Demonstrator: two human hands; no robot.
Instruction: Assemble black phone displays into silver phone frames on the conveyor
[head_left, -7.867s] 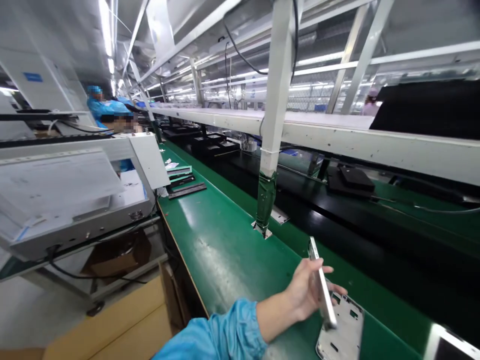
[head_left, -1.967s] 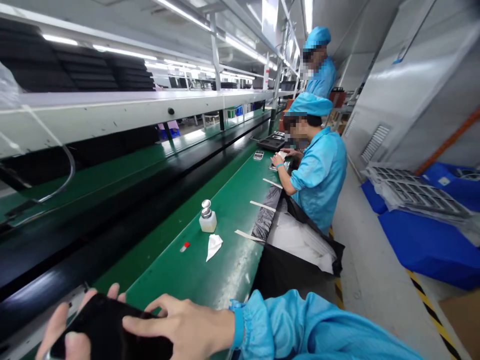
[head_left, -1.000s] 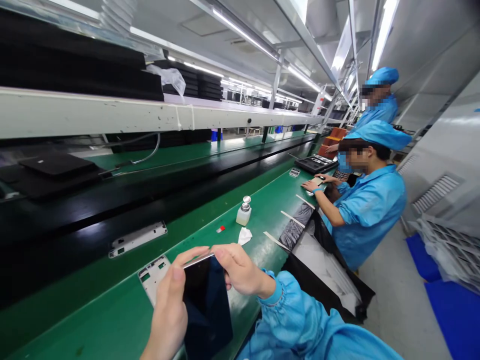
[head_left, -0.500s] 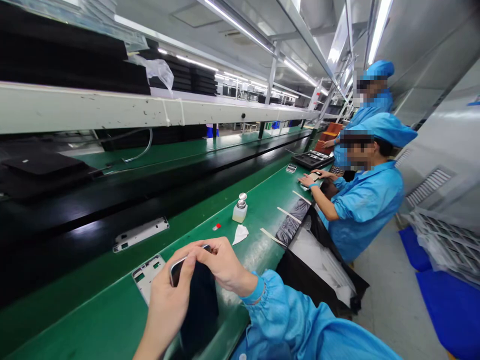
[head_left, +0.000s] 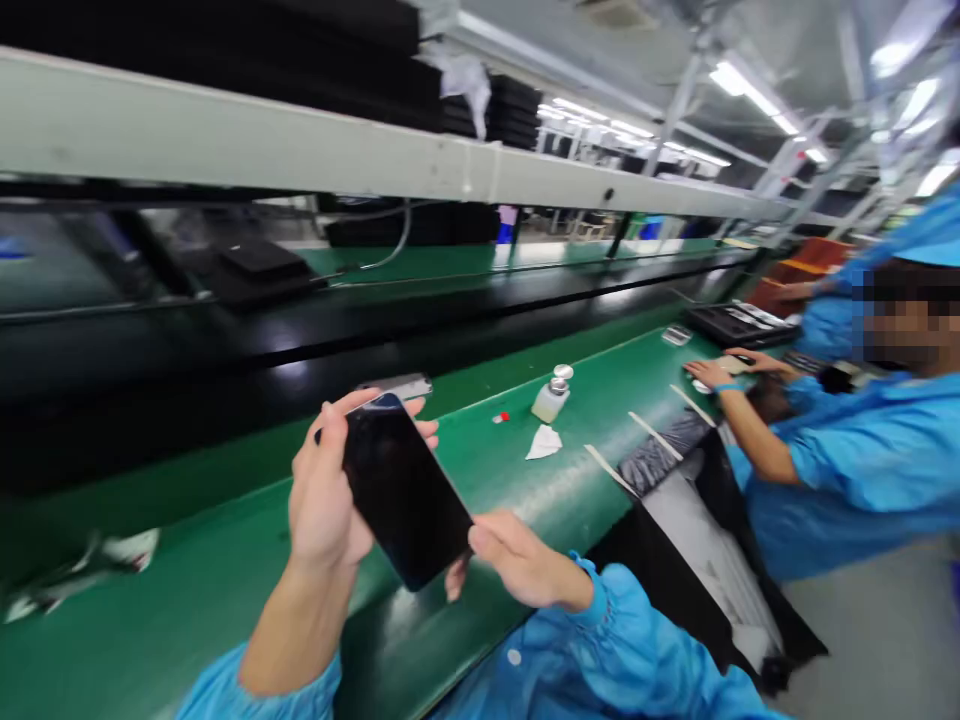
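Observation:
Both my hands hold a smartphone, its black, glossy screen tilted up towards me. My left hand wraps the upper left edge, the thumb along the side and fingertips showing beyond the far edge. At the lower right corner, my right hand pinches the phone between thumb and fingers. Just past my left fingers, a silver phone frame shows in part. To the right on the green bench stand a pump bottle and, nearer me, a crumpled white wipe.
A small red-and-white piece lies near the bottle. Tape strips hold a black bag at the bench edge. A co-worker sits at right, handling a part. Blurred silver-white pieces lie left. A shelf beam crosses above the dark belt.
My view has swung left, so the bench items sit farther right. The phone has turned from steeply tilted to screen-up. My right hand has moved from its top edge to its lower corner.

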